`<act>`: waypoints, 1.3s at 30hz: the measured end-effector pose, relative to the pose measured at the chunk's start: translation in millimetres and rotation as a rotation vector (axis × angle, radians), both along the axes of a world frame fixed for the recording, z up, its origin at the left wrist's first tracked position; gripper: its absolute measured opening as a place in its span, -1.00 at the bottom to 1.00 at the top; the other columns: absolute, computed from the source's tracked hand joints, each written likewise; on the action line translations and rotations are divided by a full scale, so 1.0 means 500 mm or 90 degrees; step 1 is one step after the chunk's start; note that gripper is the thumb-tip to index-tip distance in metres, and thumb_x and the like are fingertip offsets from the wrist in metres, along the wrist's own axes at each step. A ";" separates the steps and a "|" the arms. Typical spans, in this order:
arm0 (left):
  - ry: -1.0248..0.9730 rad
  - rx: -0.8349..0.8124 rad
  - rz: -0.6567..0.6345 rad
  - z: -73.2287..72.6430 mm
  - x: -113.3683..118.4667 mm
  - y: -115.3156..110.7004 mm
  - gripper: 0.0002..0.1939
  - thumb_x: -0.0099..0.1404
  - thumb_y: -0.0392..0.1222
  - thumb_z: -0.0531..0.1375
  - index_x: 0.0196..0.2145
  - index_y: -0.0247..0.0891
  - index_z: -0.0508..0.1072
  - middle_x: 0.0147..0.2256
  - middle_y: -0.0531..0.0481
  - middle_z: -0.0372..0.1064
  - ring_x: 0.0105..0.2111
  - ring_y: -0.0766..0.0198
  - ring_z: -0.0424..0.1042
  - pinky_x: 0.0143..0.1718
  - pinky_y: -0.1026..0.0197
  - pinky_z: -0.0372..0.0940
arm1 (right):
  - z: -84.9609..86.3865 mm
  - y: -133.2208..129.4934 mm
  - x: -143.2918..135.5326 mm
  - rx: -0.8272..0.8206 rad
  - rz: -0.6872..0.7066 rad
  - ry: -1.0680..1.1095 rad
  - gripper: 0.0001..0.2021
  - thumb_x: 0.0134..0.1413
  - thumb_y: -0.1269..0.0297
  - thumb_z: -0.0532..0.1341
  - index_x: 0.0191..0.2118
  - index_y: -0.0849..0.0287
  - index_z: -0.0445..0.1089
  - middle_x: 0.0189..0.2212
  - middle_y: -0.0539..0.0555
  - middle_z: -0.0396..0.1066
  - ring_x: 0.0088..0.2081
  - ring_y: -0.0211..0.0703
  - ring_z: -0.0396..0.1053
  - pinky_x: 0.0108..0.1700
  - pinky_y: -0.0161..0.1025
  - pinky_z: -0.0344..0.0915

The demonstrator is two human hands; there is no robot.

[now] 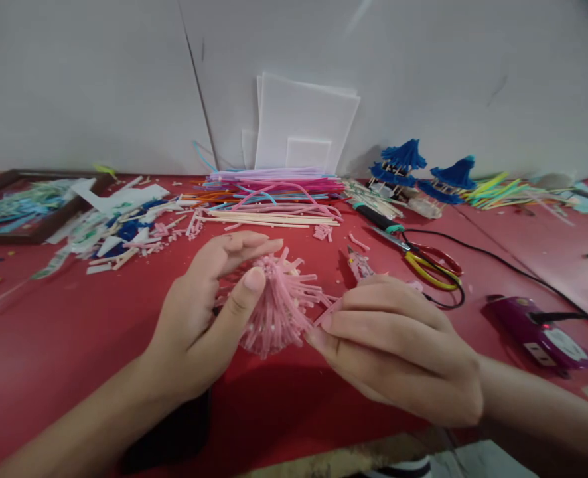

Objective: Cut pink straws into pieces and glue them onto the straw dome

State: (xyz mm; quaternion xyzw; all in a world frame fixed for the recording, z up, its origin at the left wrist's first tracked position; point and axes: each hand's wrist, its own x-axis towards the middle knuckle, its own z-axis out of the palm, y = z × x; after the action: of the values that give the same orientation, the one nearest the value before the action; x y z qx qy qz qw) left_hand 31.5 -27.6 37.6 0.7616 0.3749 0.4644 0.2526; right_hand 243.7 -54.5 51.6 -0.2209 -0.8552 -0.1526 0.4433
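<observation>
A cone-shaped piece made of many pink fuzzy pipe cleaner strips (274, 312) is in front of me, its strips fanning down from a bunched top. My left hand (204, 312) grips its left side and top, the thumb pressed by the peak. With fingertips pinched together, my right hand (398, 345) has hold of the end of a pink pipe cleaner (330, 311) at the cone's right edge. Just behind my right hand lies a pink tool with a pointed tip (358, 262), its rear hidden by the hand.
Bundled pipe cleaners (274, 189) lie at the back before white sheets (304, 119). Blue roofed models (403, 162) stand back right. Scissors (431, 265), a black-and-green handled tool (376, 218) and a purple power strip (543, 335) with cable are right; scraps (125, 226) and a frame (40, 229) left.
</observation>
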 end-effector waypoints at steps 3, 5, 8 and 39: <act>0.028 0.004 0.014 0.005 0.007 -0.002 -0.73 0.37 -0.14 0.12 0.02 -0.13 0.30 0.00 -0.05 0.47 0.04 0.09 0.46 0.01 0.06 0.43 | -0.012 0.001 -0.002 -0.001 0.003 -0.001 -0.85 -0.02 0.54 0.34 -0.52 0.20 0.48 -0.49 -0.04 0.53 -0.40 -0.27 0.45 -0.39 -0.27 0.46; 0.038 0.012 0.018 0.008 0.011 -0.002 -0.73 0.37 -0.14 0.12 0.01 -0.12 0.32 -0.02 -0.06 0.47 0.01 0.07 0.48 -0.03 0.06 0.46 | -0.020 0.004 -0.004 -0.006 0.008 -0.001 -0.85 -0.02 0.55 0.33 -0.52 0.21 0.47 -0.48 -0.02 0.53 -0.40 -0.26 0.44 -0.41 -0.27 0.44; 0.046 0.027 0.022 0.010 0.014 -0.002 -0.73 0.36 -0.17 0.12 0.01 -0.15 0.35 -0.03 -0.06 0.47 -0.02 0.10 0.50 -0.08 0.13 0.49 | -0.027 0.008 -0.005 -0.019 0.017 -0.017 -0.85 -0.01 0.57 0.31 -0.52 0.25 0.47 -0.47 0.02 0.52 -0.38 -0.25 0.42 -0.42 -0.28 0.43; 0.147 0.091 0.076 0.000 0.020 -0.011 -0.59 0.21 -0.15 0.19 0.03 -0.11 0.32 -0.04 -0.11 0.38 0.01 -0.02 0.43 0.02 -0.07 0.43 | -0.036 0.011 -0.010 -0.109 0.024 -0.047 -0.88 0.05 0.56 0.24 -0.42 0.28 0.50 -0.40 0.08 0.53 -0.31 -0.18 0.42 -0.27 -0.24 0.45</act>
State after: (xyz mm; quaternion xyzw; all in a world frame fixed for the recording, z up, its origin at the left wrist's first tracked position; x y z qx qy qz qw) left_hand 41.5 -33.3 37.5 0.8025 0.4119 0.4134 0.1244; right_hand 238.9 -49.2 33.6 -0.2358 -0.8849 -0.0787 0.3938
